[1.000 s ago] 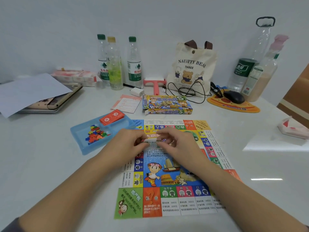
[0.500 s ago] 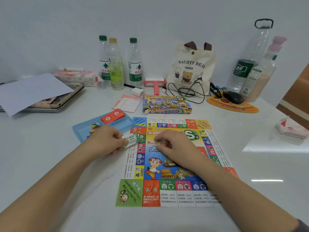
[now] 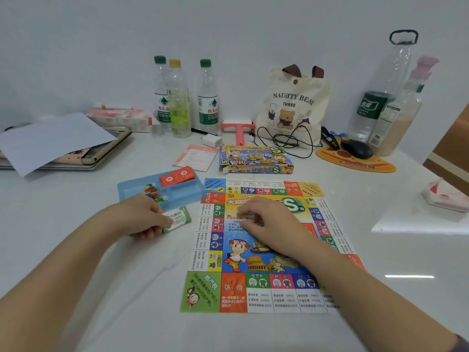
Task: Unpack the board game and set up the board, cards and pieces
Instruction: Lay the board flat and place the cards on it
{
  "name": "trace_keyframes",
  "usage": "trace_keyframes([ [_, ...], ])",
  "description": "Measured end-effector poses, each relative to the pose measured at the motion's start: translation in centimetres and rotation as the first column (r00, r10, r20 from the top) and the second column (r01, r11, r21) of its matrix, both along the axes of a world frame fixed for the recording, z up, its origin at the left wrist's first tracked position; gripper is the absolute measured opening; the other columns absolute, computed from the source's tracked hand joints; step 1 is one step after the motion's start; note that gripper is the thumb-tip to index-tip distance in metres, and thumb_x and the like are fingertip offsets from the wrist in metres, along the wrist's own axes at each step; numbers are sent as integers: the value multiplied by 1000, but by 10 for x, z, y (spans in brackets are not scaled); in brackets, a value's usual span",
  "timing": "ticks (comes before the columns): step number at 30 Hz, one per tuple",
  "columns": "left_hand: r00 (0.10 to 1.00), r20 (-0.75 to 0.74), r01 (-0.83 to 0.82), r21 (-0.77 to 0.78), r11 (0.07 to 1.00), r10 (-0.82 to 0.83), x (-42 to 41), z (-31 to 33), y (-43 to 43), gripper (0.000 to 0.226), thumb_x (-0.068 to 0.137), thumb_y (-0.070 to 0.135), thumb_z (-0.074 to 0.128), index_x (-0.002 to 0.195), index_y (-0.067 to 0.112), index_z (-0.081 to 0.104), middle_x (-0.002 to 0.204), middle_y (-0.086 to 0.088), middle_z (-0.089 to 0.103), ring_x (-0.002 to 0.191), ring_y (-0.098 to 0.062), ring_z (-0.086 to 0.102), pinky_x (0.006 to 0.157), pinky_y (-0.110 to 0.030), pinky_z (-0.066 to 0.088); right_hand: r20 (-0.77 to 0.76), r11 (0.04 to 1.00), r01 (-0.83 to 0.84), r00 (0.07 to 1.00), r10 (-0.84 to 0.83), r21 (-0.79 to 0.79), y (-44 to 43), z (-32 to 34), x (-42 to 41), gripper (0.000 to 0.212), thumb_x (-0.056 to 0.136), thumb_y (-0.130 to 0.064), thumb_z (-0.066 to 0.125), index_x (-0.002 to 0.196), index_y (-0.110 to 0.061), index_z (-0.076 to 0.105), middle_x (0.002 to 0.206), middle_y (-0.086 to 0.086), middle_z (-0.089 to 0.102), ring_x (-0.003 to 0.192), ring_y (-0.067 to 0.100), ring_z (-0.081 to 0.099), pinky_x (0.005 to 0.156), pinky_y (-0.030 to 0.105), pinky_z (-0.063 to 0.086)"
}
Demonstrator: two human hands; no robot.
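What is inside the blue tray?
Small colourful pieces sit in one compartment of the blue tray, and an orange card pack lies at its back. The left hand, holding a green money pack, covers the near edge, so that part is hidden.

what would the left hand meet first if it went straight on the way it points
The left hand, pinching a green play-money stack, points right across the table. The game board probably comes first, at its left edge; the blue tray lies just beyond that line, though depth is unclear.
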State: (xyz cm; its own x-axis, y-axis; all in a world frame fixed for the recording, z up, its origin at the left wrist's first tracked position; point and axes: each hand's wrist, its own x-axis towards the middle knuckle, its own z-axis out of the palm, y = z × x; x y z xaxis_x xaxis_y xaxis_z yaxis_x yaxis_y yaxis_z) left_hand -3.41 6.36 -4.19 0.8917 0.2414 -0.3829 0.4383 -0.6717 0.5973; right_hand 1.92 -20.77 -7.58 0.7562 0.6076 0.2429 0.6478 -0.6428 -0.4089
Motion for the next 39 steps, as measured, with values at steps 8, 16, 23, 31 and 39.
trace_keyframes([
  [8, 981, -131, 192, 538, 821, -143, 3, 16, -20, 23, 90, 37, 54, 85, 15, 55, 77, -3, 69, 54, -13, 59, 59, -24, 54, 9, 1000, -9, 1000, 9, -10, 1, -1, 0, 22, 92, -30, 59, 112, -22, 66, 113, -10, 62, 100, 5, 55, 89, 23, 46],
  [16, 992, -43, 115, 687, 718, -118, 9, 7, -23, 24, 88, 41, 55, 86, 18, 47, 69, 3, 51, 60, -13, 51, 64, -28, 45, 3, 1000, -13, 1000, 13, -11, 0, 1, -1, 24, 93, -29, 59, 115, -22, 66, 115, -10, 61, 103, 5, 55, 91, 21, 45],
  [23, 993, 81, -2, 724, 689, -82, 11, 9, -23, 24, 86, 26, 57, 67, 19, 44, 70, 0, 53, 66, -19, 58, 60, -28, 46, 3, 1000, -17, 1000, 17, -14, 1, 2, -1, 25, 93, -30, 58, 116, -22, 65, 115, -10, 61, 103, 5, 55, 91, 24, 47],
  [31, 930, 360, -214, 702, 679, -79, 43, 10, -16, 14, 89, 18, 53, 91, 11, 65, 88, -11, 60, 75, -28, 52, 57, -29, 33, -6, 1000, -15, 1000, 15, -4, 0, 1, -1, 24, 95, -27, 57, 115, -20, 66, 115, -9, 62, 101, 5, 55, 89, 22, 46],
  [39, 921, 204, 69, 754, 653, -333, 88, -9, -6, 22, 95, 30, 46, 109, 16, 56, 105, -5, 56, 94, -24, 52, 77, -34, 35, -4, 1000, -22, 1000, 22, 7, 1, 1, 0, 23, 95, -26, 56, 115, -20, 66, 113, -9, 62, 101, 5, 55, 90, 21, 46],
])
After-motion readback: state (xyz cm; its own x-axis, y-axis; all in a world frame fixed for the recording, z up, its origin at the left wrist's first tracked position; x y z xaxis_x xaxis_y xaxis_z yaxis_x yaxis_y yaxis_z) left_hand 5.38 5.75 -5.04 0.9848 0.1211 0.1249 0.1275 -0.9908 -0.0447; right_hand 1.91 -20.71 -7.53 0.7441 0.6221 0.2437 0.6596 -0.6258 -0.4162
